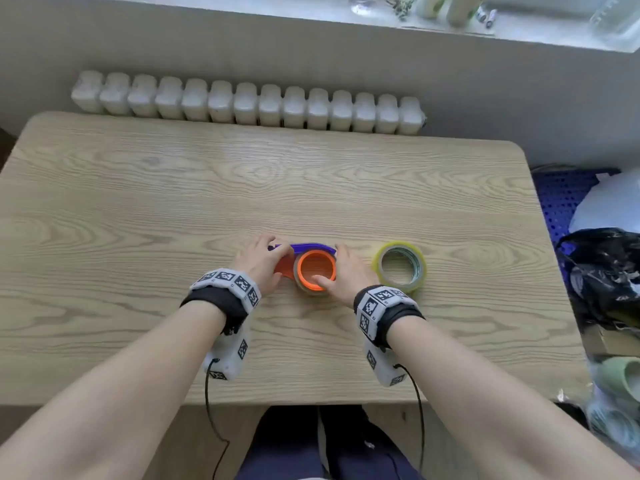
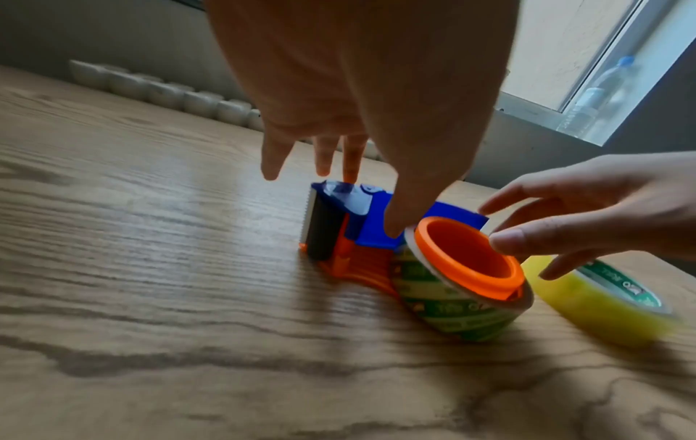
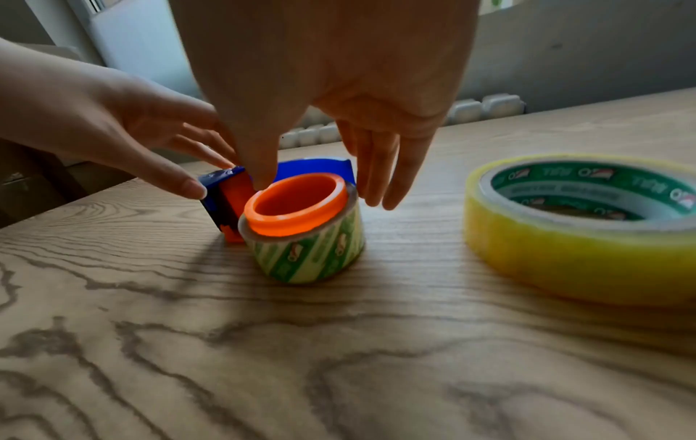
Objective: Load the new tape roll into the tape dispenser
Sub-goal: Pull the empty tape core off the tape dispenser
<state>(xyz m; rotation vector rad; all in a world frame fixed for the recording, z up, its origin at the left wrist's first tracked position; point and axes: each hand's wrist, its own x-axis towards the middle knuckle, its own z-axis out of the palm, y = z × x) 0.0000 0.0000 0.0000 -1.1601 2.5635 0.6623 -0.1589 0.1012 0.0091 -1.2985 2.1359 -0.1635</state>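
A blue and orange tape dispenser (image 1: 311,247) lies on its side on the wooden table (image 1: 173,202). Its orange hub (image 1: 301,268) faces up and carries a nearly spent roll (image 3: 312,256) with a green-and-white printed core. My left hand (image 1: 275,261) rests on the cutter end with straight fingers (image 2: 350,166), the thumb down beside the hub. My right hand (image 1: 334,266) spans the hub; its thumb touches the orange rim (image 3: 286,229) and its straight fingers stand behind the roll. The new yellowish tape roll (image 1: 375,263) lies flat just right of my right hand, untouched.
A white radiator (image 1: 242,105) runs along the wall behind the table. To the right of the table stand a blue crate (image 1: 557,199) and a black bag (image 1: 602,271). Cables hang from both wrist units at the table's near edge.
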